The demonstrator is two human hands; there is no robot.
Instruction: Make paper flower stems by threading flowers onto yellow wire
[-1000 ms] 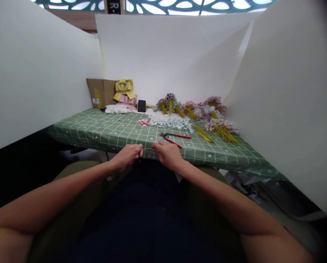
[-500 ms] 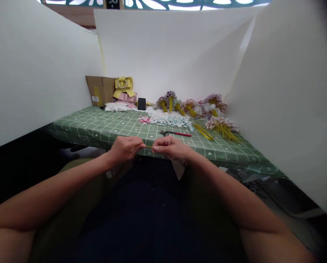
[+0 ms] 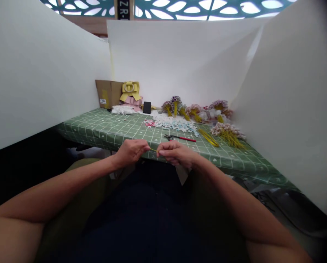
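Observation:
A thin yellow wire (image 3: 153,149) runs between my two hands at the table's front edge. My left hand (image 3: 132,150) pinches one end of it with closed fingers. The other end sits in the pinch of my right hand (image 3: 176,152), whose fingers are curled in. Just beyond my right hand lie pliers (image 3: 181,138) with red handles and dark jaws. A bundle of yellow wires (image 3: 209,138) rests to their right. Behind the pliers spreads a pile of small white and pale blue pieces (image 3: 177,123), with a few pink pieces (image 3: 149,123) at its left.
A green checked cloth (image 3: 97,128) covers the table. Bunches of beaded stems (image 3: 176,102) stand along the back, and another bunch (image 3: 229,134) lies at the right. A cardboard box (image 3: 110,94), yellow bow (image 3: 130,90), white fluffy material (image 3: 123,109) and black phone-like object (image 3: 147,107) are back left. White panels (image 3: 180,58) enclose the table.
The camera view has shifted, so everything sits slightly lower and further right. Both hands still hold the wire, which now slants a little more. The things on the table have not moved.

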